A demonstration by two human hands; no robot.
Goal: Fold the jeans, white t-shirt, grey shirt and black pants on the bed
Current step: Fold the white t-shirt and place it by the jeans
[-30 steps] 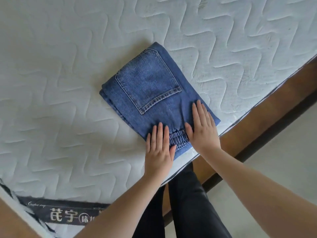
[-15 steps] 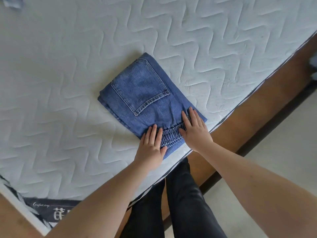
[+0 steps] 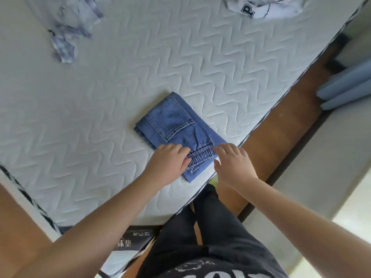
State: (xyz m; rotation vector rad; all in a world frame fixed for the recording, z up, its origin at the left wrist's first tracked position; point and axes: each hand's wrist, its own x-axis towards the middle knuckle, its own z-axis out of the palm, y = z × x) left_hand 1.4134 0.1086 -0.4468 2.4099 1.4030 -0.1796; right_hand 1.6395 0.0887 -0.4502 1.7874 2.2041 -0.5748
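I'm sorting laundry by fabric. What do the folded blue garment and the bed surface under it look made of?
The folded blue jeans look like denim: a faded, matte weave, contrast stitching round the pocket and a gathered elastic waistband. The white quilted mattress looks like soft padded knit fabric, stitched in zigzag channels; its fibre cannot be told.

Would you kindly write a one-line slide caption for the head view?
Both hands, left and right, at the waistband of folded jeans near the mattress edge; white t-shirt lies unfolded beyond.

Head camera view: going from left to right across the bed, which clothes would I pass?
Crumpled grey shirt at the far left → folded jeans near the front edge → white t-shirt at the far right.
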